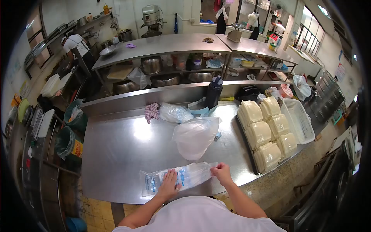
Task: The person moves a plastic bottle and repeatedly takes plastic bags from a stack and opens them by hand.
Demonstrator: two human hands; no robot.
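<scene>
A long clear plastic bag [193, 174] with blue print lies flat near the front edge of the steel table [112, 162]. On its left part rests my left hand [169, 186], fingers stretched out and pressing it down. At the bag's right end my right hand [221, 173] pinches the edge between thumb and fingers. Just beyond stands a puffed white plastic bag [196, 137], with a small blue object [218, 135] beside it. What the printed bag holds, if anything, I cannot make out.
To the right, a dark tray [247, 149] carries several packs of pale, wrapped square sheets [257, 133]. Beside it is a white basket [297, 120]. A dark bottle [213, 92], striped cloth [151, 112] and crumpled plastic bag [174, 112] line the back. Another person [77, 45] bends at far left.
</scene>
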